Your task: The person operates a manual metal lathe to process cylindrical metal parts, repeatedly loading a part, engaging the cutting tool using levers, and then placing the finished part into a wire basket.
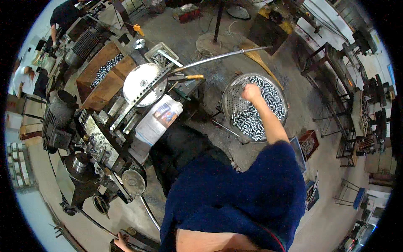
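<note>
Workshop floor, right hand [251, 92] seemingly closed on metal pieces [252, 119] in perforated pan [228, 97], left hand [120, 242] grip unclear

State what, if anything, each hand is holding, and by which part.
The right hand is closed among small metal cylinders in the round tray; its hold cannot be told. The left hand grips a lever's end.

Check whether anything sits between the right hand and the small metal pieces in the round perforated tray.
Nothing visible does. The right hand is closed, down among the small metal pieces heaped in the round perforated tray. The left hand is at the frame's lower edge, by the machine.
</note>
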Demonstrator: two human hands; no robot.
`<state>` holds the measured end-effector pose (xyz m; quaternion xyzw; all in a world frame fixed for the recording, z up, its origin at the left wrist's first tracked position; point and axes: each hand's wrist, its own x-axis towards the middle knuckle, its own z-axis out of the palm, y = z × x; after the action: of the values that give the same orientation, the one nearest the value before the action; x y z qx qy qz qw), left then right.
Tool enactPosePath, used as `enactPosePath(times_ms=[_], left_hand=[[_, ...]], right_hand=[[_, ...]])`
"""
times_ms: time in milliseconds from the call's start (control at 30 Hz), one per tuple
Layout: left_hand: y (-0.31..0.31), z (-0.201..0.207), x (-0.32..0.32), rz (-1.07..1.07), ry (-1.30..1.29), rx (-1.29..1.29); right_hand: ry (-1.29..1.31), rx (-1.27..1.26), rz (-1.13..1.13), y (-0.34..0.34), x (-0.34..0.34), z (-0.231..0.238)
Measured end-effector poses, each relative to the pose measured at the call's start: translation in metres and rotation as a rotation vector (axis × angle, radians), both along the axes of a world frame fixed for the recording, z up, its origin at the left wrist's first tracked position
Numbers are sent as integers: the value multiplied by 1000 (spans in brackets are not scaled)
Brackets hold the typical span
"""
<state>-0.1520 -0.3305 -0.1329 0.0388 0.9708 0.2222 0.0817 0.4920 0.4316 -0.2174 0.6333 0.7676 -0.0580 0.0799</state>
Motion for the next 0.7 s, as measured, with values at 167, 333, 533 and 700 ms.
enactPosePath(times_ms=[167, 333, 533, 700], left_hand=[[146, 83, 26, -483, 403, -228], [318, 129, 115, -586, -75, 529], [381, 115, 151, -764, -292, 819], [371, 94, 139, -673, -488, 1038]], right_hand=[[788, 228, 466, -73, -112, 62], [1204, -113, 1197, -172, -296, 143], [1348, 3, 1528, -239, -369, 192], [1218, -4, 1565, -246, -382, 191]])
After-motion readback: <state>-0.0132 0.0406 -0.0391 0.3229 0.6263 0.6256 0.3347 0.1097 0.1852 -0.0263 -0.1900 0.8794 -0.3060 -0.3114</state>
